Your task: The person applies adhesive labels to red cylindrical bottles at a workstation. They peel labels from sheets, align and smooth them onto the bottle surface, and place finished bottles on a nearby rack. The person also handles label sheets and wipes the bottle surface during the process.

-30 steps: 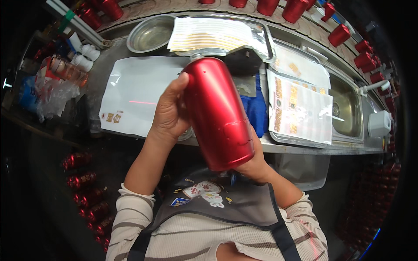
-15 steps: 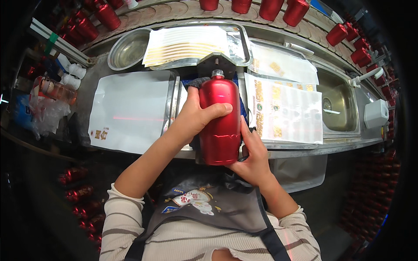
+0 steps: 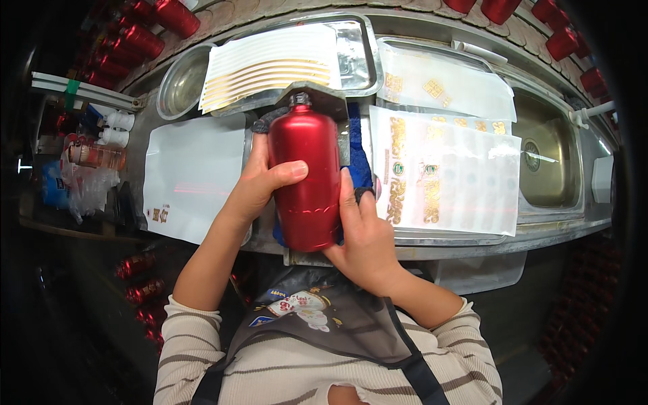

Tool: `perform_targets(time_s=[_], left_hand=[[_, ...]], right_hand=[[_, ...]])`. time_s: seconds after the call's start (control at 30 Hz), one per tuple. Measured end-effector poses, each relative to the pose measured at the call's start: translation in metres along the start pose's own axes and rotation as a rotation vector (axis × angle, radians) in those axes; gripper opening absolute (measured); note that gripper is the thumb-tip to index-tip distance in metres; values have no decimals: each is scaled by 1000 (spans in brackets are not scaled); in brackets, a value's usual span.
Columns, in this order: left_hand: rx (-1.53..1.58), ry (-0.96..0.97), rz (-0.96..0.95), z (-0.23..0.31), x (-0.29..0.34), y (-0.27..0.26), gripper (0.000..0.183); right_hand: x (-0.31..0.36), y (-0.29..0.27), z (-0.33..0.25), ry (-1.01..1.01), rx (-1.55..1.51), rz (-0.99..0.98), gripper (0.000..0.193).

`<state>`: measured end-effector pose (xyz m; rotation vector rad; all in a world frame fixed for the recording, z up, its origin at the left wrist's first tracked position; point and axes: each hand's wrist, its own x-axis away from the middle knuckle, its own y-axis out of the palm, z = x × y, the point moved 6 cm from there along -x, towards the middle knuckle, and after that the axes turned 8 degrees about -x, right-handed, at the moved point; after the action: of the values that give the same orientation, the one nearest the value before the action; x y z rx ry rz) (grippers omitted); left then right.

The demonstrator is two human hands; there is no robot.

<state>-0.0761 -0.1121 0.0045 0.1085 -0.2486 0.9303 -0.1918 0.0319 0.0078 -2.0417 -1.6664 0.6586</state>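
A glossy red bottle [image 3: 309,196] with a narrow threaded neck stands out in front of me, its neck pointing away and leaning slightly left. My left hand [image 3: 260,179] wraps its left side, thumb laid across the front. Against the lower right side and base, my right hand [image 3: 368,239] supports it, thumb near the bottom edge. Something dark grey covers part of the fingers on both hands. Just behind the neck is a dark metal bracket [image 3: 329,101]. A blue cloth [image 3: 360,148] shows beneath and right of the bottle.
White sheets with gold decals [image 3: 466,175] lie on the right, beside a steel sink [image 3: 540,185]. A white sheet [image 3: 196,169] covers a tray on the left. Behind are striped gold-edged strips [image 3: 270,67], a metal bowl [image 3: 169,91] and several red bottles [image 3: 138,40].
Both hands and the bottle have shifted left in view, and the bottle has tilted a little, neck to the left. The head view has also moved. The grip stays much the same.
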Motion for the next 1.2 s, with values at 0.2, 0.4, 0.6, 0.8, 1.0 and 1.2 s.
perform_targets(time_s=[0.2, 0.4, 0.6, 0.8, 1.0, 1.2], left_hand=[[44, 14, -2, -3, -2, -3, 89], [122, 64, -46, -12, -8, 3, 86], [242, 150, -88, -8, -7, 12, 73], [170, 130, -135, -10, -8, 8, 72], [44, 352, 84, -9, 9, -22, 70], [-57, 669, 124, 84, 37, -38, 69]], right_hand=[[-3, -5, -7, -43, -25, -47, 102], [0, -6, 4, -28, -42, -91, 103], [-1, -4, 9, 11, -50, -215, 109], [10, -43, 11, 23, -365, -155, 100], [47, -100, 49, 335, -758, 311, 42], [132, -163, 61, 375, -605, 878, 35]])
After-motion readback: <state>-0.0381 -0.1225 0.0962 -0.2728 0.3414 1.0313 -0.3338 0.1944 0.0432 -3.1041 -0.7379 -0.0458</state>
